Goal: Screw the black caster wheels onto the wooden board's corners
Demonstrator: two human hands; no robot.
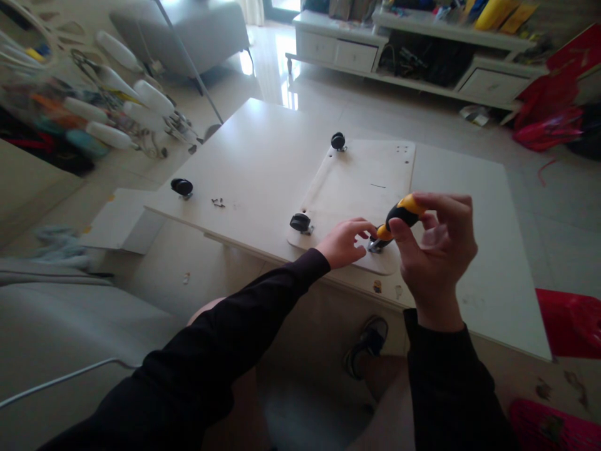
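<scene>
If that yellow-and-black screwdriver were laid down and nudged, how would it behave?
The screwdriver would probably roll, since its handle looks rounded. It likely feels handle-heavy, given that thick handle and the slim metal shaft.

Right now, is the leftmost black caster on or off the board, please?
Off: the leftmost black caster sits on the white table itself, apart from the board.

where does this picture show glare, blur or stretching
In the head view, glare whitens the floor toward the back; the clutter at far left looks soft and stretched; the screwdriver and right hand come out clearer.
</scene>
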